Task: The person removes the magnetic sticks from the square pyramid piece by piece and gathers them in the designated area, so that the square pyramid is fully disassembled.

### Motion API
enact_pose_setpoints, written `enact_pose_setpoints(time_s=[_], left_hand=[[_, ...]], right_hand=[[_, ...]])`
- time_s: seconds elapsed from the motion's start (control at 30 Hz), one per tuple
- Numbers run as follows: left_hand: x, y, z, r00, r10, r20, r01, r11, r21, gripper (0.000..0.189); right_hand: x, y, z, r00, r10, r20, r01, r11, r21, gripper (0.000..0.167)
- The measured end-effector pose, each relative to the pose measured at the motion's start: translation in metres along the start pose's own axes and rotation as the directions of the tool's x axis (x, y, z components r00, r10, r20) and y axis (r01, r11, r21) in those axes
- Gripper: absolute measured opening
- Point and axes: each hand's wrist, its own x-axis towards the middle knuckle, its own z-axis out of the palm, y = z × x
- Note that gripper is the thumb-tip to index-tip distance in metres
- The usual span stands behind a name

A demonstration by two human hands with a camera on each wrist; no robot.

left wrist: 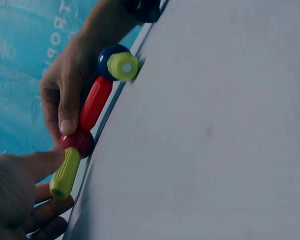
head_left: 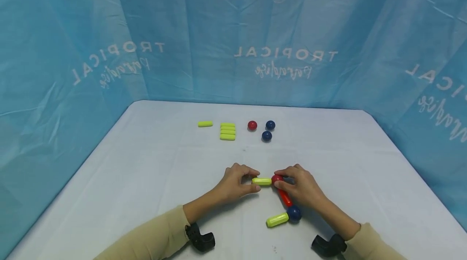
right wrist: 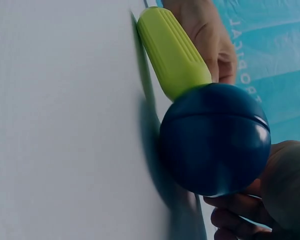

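Observation:
A joined chain of toy pieces lies in front of me: a yellow-green rod (head_left: 261,181), a red ball (head_left: 277,179), a red rod (head_left: 285,198), a dark blue ball (head_left: 294,214) and another yellow-green rod (head_left: 277,220). With thumb and fingers, my left hand (head_left: 237,181) holds the free end of the far yellow-green rod. My right hand (head_left: 300,183) pinches the red ball between thumb and fingers. In the left wrist view, the left thumb lies along the yellow-green rod (left wrist: 66,172) near the red ball. The dark blue ball (right wrist: 215,140) looms large in the right wrist view, hiding part of the right hand.
Farther back on the white table (head_left: 175,158) lie a single yellow-green rod (head_left: 205,123), a row of several yellow-green rods (head_left: 228,131), a red ball (head_left: 252,125) and two dark blue balls (head_left: 266,136). A blue printed curtain (head_left: 226,20) hangs behind the table.

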Motion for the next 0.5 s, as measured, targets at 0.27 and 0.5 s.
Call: enact_pose_setpoints(time_s=[0.27, 0.5], left_hand=[[0.002, 0.001, 0.012, 0.996, 0.039, -0.085, -0.035, 0.998, 0.054, 0.029], [0.002, 0.003, 0.011, 0.992, 0.041, -0.120, -0.035, 0.998, 0.053, 0.018]], right_hand=[[-0.001, -0.001, 0.003, 1.000, -0.006, -0.015, 0.006, 1.000, 0.021, 0.032], [0.001, -0.004, 0.003, 1.000, -0.009, -0.009, 0.009, 1.000, 0.003, 0.033]])
